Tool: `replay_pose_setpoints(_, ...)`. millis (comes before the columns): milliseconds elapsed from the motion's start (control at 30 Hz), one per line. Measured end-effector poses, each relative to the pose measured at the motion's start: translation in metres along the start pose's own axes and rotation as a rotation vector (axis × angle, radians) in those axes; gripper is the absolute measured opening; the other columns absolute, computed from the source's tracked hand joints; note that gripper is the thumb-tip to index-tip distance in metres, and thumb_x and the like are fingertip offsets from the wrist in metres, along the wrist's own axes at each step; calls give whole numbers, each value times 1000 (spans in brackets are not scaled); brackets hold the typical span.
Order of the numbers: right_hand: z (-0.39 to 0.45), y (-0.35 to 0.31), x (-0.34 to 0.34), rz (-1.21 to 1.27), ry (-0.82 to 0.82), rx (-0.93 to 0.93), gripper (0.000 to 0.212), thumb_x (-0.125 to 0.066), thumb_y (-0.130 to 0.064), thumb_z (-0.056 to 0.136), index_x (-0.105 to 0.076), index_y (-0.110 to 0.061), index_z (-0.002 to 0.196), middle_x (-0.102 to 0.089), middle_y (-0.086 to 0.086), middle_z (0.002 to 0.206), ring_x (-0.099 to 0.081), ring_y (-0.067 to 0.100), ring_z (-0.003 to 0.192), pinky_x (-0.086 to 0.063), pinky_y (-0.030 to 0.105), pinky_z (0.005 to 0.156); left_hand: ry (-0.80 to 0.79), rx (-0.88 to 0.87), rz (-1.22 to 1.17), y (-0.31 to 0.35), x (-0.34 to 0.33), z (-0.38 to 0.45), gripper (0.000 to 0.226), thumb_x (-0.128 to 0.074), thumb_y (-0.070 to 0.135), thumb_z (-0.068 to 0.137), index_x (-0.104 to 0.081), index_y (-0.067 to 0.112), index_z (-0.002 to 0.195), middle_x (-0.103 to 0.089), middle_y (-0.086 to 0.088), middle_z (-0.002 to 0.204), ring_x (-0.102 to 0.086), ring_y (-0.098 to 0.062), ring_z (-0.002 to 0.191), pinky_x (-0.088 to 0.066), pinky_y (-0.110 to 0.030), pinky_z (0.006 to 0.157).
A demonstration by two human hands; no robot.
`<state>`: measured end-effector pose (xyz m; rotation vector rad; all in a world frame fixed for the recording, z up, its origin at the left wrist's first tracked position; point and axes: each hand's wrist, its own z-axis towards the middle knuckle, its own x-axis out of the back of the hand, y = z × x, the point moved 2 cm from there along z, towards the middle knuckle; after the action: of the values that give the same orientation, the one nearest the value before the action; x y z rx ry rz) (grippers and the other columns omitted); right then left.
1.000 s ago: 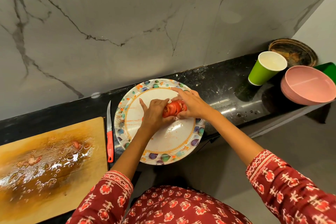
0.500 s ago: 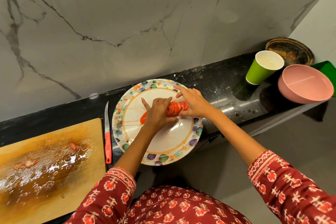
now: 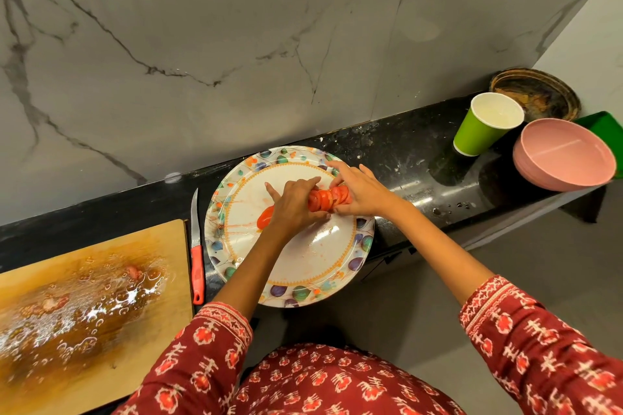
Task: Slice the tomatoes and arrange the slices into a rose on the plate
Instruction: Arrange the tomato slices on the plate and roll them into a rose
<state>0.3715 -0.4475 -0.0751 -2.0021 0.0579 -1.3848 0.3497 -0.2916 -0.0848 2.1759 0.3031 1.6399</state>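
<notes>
Your left hand [image 3: 293, 204] and right hand [image 3: 362, 192] meet over the middle of the patterned plate [image 3: 303, 276], and between them you hold a row of overlapping tomato slices [image 3: 328, 199]. Your left fingers curl over the row's left end, with the index finger stretched out toward the plate's far rim. Your right fingers and thumb cup the row's right end, pinching it from both sides. A loose tomato slice [image 3: 264, 216] lies flat on the plate, half hidden under your left wrist. Streaks of juice mark the plate's centre.

Just left of the plate lies a knife with a red handle [image 3: 197, 271], its blade pointing toward the marble wall [image 3: 236, 27]. Left of the knife is a wooden cutting board [image 3: 91, 317], wet with juice and tomato scraps. Well to the right of the plate stand a green paper cup [image 3: 482, 126] and a stack of pink bowls [image 3: 564, 155], all on the black counter [image 3: 404, 152].
</notes>
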Motion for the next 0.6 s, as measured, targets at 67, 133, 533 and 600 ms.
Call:
replay_pose_setpoints(67,1,0,1,9,-9,2,91,-72,-23,75,-16,-19,146,-54,1,124,-33,20,132,-3,49,118,-1,1,-17,-1,-1,-1,75,-69,45,76,-32,28,140,-43,-2,141,-32,-23,134,8,-61,108)
replay_pose_setpoints(133,0,1,2,-3,-5,-2,94,-72,-26,74,-13,-20,147,-51,3,127,-32,21,132,-1,49,117,-11,0,-27,-1,-1,-1,74,-69,45,77,-33,28,139,-43,-2,141,-31,-23,134,9,-61,108)
replay_pose_setpoints(533,-7,13,9,3,3,19,88,-75,-25,73,-23,-19,144,-55,-4,132,-36,18,133,3,48,115,-86,-59,28,9,-3,1,86,-68,52,74,-24,29,143,-34,-1,148,-20,-23,139,14,-62,105)
replay_pose_setpoints(600,-9,16,10,18,14,2,93,-77,-28,71,-20,-21,144,-55,-3,131,-36,20,133,2,48,115,-68,-68,22,12,-6,2,85,-66,54,74,-24,29,143,-38,0,145,-23,-22,138,15,-62,105)
